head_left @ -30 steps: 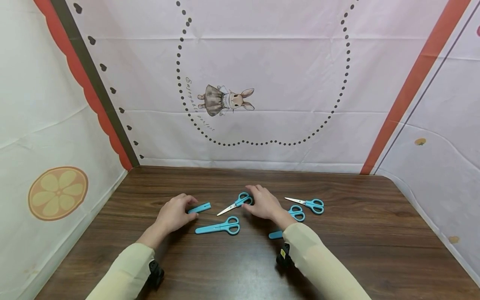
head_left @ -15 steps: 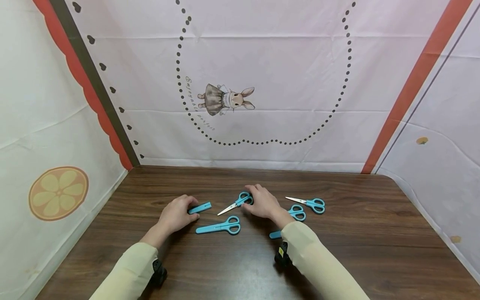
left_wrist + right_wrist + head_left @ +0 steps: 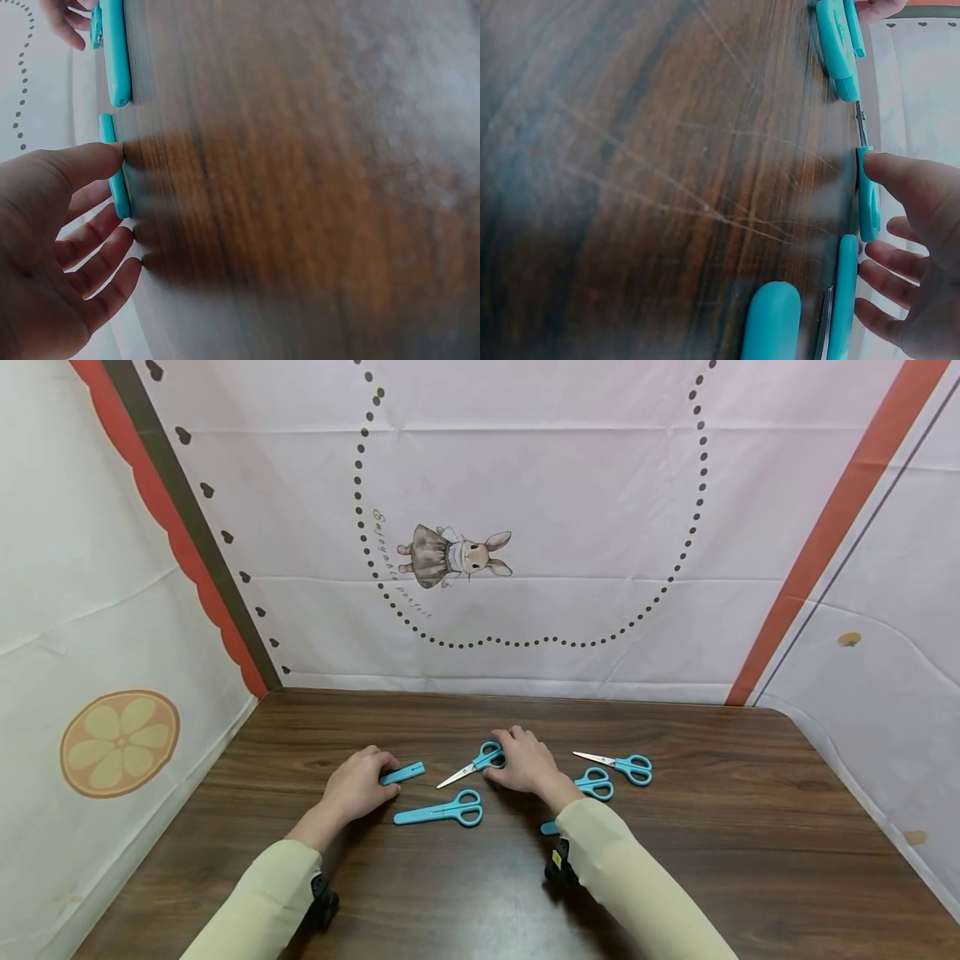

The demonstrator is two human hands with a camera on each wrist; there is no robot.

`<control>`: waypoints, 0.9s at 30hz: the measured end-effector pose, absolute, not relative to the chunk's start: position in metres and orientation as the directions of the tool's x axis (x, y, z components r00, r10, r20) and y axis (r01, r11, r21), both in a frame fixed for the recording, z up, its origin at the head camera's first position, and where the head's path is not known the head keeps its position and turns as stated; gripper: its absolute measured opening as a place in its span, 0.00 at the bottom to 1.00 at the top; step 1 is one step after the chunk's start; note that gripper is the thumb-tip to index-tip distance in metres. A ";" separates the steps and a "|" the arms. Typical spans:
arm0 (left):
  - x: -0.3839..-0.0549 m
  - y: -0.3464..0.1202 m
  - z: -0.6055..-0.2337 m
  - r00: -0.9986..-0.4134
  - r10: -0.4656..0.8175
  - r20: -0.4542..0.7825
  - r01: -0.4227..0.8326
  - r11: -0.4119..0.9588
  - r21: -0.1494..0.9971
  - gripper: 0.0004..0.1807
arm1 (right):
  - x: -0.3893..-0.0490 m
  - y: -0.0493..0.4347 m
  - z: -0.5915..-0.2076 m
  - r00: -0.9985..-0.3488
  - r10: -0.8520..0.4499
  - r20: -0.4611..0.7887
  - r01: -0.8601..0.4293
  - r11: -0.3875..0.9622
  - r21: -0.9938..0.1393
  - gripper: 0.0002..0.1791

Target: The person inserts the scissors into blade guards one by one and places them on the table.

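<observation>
My left hand (image 3: pixel 358 783) pinches a short blue scissor sheath (image 3: pixel 407 772) between thumb and forefinger at its left end. The left wrist view shows this sheath (image 3: pixel 118 191) low on the tabletop, the other fingertips close to the wood. To its right, my right hand (image 3: pixel 525 764) holds the blue handle of a pair of scissors (image 3: pixel 467 771), whose bare blades point left towards the sheath. The right wrist view shows the thumb on that handle (image 3: pixel 867 195). Nearer to me, sheathed blue scissors (image 3: pixel 431 814) lie between the hands, touched by neither.
Another pair of blue scissors (image 3: pixel 597 785) lies partly hidden under the right forearm, a blue sheath end (image 3: pixel 550 828) showing on the other side. Farther right lie scissors with bare blades (image 3: pixel 617 763). Printed cloth (image 3: pixel 570 527) hangs behind the brown wooden table (image 3: pixel 712 827).
Both hands stay at the same sheath and scissors. The whole head view has shifted slightly, with no clear movement of the things on the table.
</observation>
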State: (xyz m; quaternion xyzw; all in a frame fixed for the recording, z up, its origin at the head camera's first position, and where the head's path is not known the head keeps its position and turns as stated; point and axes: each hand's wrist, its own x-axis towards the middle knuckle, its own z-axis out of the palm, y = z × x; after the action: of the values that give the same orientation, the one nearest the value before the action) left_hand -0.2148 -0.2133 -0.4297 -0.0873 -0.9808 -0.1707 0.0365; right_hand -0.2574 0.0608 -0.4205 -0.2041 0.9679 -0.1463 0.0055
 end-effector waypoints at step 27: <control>-0.218 -0.214 -0.433 -0.988 0.132 0.081 0.153 0.911 0.384 0.14 | -0.263 0.055 -0.427 -0.932 -0.360 0.033 -0.356 0.899 -0.257 0.32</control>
State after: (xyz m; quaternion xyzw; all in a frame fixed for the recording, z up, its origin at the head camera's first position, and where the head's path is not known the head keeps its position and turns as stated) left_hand -0.2185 -0.2142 -0.4329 -0.0730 -0.9770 -0.1984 0.0268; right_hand -0.2632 0.0552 -0.4271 -0.1836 0.9743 -0.1303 0.0076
